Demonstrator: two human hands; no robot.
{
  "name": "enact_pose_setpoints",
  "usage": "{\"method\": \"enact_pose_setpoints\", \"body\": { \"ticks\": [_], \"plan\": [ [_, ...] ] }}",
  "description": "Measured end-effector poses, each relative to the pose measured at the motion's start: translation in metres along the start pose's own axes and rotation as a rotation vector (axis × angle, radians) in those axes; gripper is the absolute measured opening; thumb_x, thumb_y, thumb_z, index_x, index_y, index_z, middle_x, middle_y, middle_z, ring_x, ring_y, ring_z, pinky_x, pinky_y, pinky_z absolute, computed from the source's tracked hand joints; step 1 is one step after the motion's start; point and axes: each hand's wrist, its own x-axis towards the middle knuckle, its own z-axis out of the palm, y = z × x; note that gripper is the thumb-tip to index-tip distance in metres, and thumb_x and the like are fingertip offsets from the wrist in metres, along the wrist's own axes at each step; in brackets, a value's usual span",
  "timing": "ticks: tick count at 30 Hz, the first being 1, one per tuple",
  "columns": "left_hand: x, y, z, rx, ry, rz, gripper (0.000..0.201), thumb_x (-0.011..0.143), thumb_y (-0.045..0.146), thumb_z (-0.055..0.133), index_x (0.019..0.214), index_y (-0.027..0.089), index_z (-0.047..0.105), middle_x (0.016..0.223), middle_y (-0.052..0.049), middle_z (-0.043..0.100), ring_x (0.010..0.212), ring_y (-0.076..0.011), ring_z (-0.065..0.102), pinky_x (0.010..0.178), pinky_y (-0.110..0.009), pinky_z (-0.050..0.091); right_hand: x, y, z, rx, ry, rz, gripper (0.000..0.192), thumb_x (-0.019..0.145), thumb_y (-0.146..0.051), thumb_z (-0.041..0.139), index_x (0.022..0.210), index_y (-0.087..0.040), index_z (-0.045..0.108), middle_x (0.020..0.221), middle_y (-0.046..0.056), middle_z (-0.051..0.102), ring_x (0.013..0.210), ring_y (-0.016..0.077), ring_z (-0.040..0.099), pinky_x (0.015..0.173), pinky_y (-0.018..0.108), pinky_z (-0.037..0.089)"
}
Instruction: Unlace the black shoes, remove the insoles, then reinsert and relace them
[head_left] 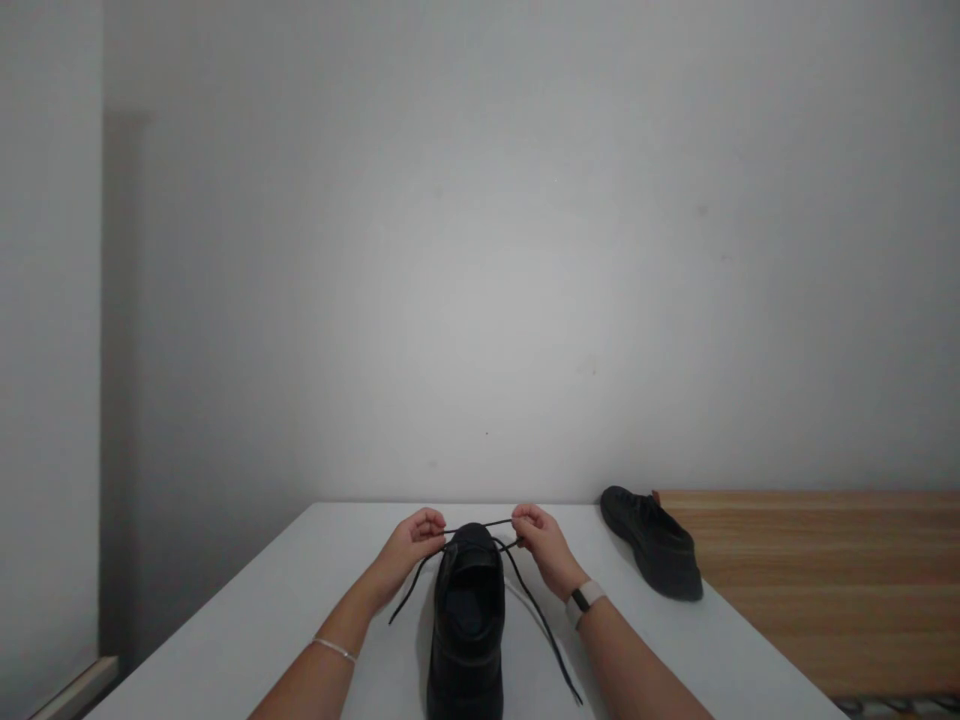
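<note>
A black shoe [466, 640] stands upright on the white table, its heel toward me and its toe toward the wall. My left hand [420, 537] is at the left of its toe, fingers pinched on a thin black shoelace. Across from it, my right hand [536, 530] pinches shoelace too, with strands running from the fingers to the front of the shoe. One loose shoelace end [406, 597] hangs below my left hand. A longer shoelace end [541, 618] trails over the table on the right. The shoe's own front lacing is mostly hidden behind its collar and tongue.
Another black shoe [654, 545] lies near the right edge of the white table [247, 620]. Beyond that edge is a wood-grained surface [817, 590]. A plain wall [487, 250] rises behind the table's far edge.
</note>
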Motion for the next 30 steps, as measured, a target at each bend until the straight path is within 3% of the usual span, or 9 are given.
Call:
{"method": "enact_pose_setpoints", "body": {
  "ticks": [6, 13, 17, 21, 26, 30],
  "plan": [
    [0.009, -0.01, -0.007, 0.133, 0.234, 0.035, 0.017, 0.059, 0.024, 0.067, 0.071, 0.016, 0.058, 0.062, 0.003, 0.054, 0.059, -0.0117, 0.051, 0.057, -0.023, 0.039, 0.003, -0.005, -0.008, 0.159, 0.098, 0.029, 0.033, 0.055, -0.027, 0.073, 0.084, -0.017, 0.06, 0.062, -0.004, 0.05, 0.055, 0.0094, 0.045, 0.053, 0.023, 0.036],
    [0.015, -0.016, -0.026, 0.154, 0.592, 0.041, 0.031, 0.055, 0.04, 0.068, 0.073, 0.015, 0.061, 0.059, 0.001, 0.057, 0.048, -0.0118, 0.049, 0.045, -0.023, 0.036, 0.008, -0.001, -0.019, 0.196, 0.26, 0.019, 0.027, 0.055, -0.024, 0.068, 0.081, -0.018, 0.06, 0.057, -0.005, 0.048, 0.05, 0.0081, 0.042, 0.047, 0.022, 0.034],
    [0.012, -0.016, -0.028, 0.059, 0.607, -0.016, 0.039, 0.062, 0.052, 0.063, 0.072, 0.014, 0.059, 0.054, 0.002, 0.055, 0.038, -0.009, 0.043, 0.037, -0.021, 0.03, 0.013, 0.003, -0.028, 0.214, 0.34, 0.01, 0.027, 0.057, -0.03, 0.067, 0.081, -0.019, 0.058, 0.05, -0.008, 0.041, 0.042, 0.0072, 0.035, 0.039, 0.021, 0.023],
    [0.009, -0.016, -0.03, -0.123, 0.645, -0.073, 0.038, 0.066, 0.05, 0.06, 0.075, 0.013, 0.061, 0.048, 0.003, 0.053, 0.035, -0.0079, 0.044, 0.035, -0.018, 0.029, 0.014, 0.002, -0.035, 0.223, 0.383, -0.005, 0.029, 0.058, -0.033, 0.066, 0.082, -0.021, 0.055, 0.048, -0.009, 0.037, 0.039, 0.0075, 0.032, 0.037, 0.022, 0.021],
    [0.01, -0.014, -0.04, -0.333, 0.861, -0.09, 0.02, 0.074, 0.033, 0.055, 0.075, 0.013, 0.056, 0.057, -0.004, 0.065, 0.042, -0.0122, 0.058, 0.04, -0.021, 0.042, 0.011, -0.003, -0.032, 0.199, 0.342, 0.001, 0.03, 0.06, -0.037, 0.064, 0.083, -0.022, 0.053, 0.057, -0.007, 0.044, 0.039, 0.005, 0.027, 0.037, 0.021, 0.015],
    [0.012, -0.014, -0.05, -0.386, 1.062, 0.058, 0.008, 0.08, 0.024, 0.046, 0.077, 0.017, 0.047, 0.069, -0.006, 0.068, 0.055, -0.0158, 0.066, 0.056, -0.03, 0.054, 0.007, -0.002, -0.02, 0.136, 0.2, 0.049, 0.032, 0.063, -0.045, 0.066, 0.079, -0.019, 0.056, 0.052, -0.009, 0.039, 0.038, 0.0035, 0.021, 0.038, 0.02, 0.012]
  ]
}}
